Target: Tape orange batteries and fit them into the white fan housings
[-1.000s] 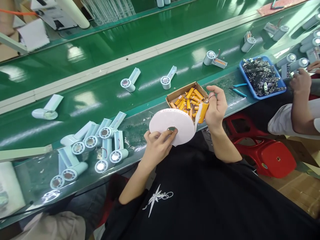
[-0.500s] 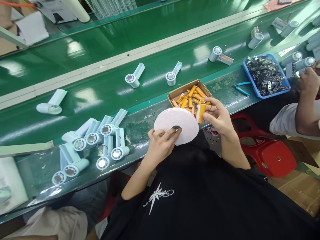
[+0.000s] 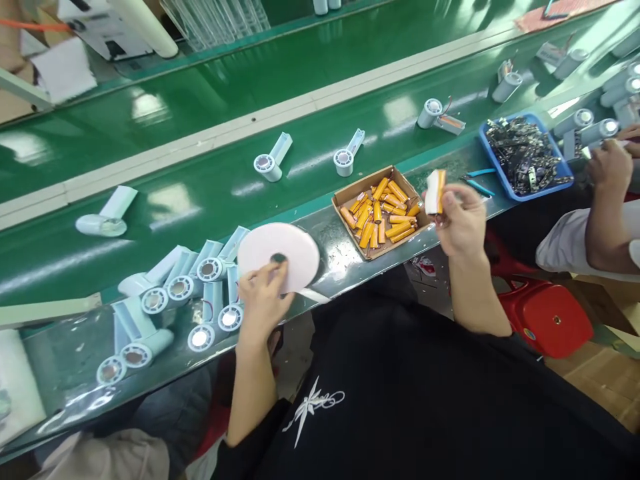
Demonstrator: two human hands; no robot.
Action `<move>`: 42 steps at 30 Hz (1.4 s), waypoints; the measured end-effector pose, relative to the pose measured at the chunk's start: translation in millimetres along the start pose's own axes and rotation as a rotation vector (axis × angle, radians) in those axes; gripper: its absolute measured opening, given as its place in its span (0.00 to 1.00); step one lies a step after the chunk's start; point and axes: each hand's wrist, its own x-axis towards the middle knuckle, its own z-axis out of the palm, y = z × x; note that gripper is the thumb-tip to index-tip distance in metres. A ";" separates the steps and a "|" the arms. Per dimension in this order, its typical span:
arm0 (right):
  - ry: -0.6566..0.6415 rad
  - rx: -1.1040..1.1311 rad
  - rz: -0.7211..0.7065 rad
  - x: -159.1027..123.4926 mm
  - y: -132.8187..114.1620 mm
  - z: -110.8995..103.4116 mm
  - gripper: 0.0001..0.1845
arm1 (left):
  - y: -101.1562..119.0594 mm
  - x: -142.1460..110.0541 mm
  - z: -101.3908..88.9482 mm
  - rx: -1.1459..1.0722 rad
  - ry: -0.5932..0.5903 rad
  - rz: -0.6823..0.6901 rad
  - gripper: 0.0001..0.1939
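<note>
My left hand [image 3: 264, 299] grips a wide, flat roll of white tape [image 3: 300, 250] by its centre hole, at the bench edge beside the blue fan bodies. A loose tape end [image 3: 314, 295] hangs from the roll's lower right. Pinched in the fingers of my right hand [image 3: 464, 217] is an orange battery [image 3: 441, 190] with a white strip of tape along its side, held up right of a shallow cardboard box [image 3: 367, 255]. Several orange batteries [image 3: 376, 212] with thin wires lie loosely in that box.
Several light-blue fan bodies [image 3: 180, 288] cluster at the left; others [image 3: 267, 167] lie spaced along the green belt [image 3: 210, 180]. At right are blue-handled pliers [image 3: 480, 185], a blue tray [image 3: 543, 197] of circuit boards, and a co-worker's hand [image 3: 611, 163]. A red stool [image 3: 560, 320] stands below.
My left hand has carried the tape roll leftward, away from the box. My right hand has lifted the battery up and to the right, apart from the roll.
</note>
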 end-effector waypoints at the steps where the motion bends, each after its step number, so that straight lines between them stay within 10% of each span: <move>1: -0.033 0.047 0.081 -9.3 7.4 -0.9 0.29 | -13.2 -2.8 5.0 -0.003 0.006 -0.066 0.33; 7: -0.177 0.274 0.282 -51.1 16.1 -3.6 0.29 | -22.3 -9.4 15.3 0.019 0.032 -0.036 0.26; 12: -0.151 0.268 0.227 -39.1 24.2 28.7 0.39 | 4.6 37.4 -8.2 -0.023 0.093 0.208 0.21; 18: -0.135 0.187 0.095 -2.5 41.5 65.1 0.37 | 58.4 138.5 -16.3 -0.157 0.180 0.327 0.19; 29: -0.216 0.078 -0.087 103.2 4.2 29.2 0.38 | 168.1 371.1 34.4 0.253 -0.369 0.197 0.29; 35: -0.243 -0.051 -0.203 143.3 -4.9 3.6 0.27 | 158.9 411.2 43.8 0.244 -0.546 0.358 0.22; 42: -0.391 -0.374 -0.205 199.4 55.1 37.2 0.25 | 133.1 420.0 50.9 0.136 -0.548 0.498 0.16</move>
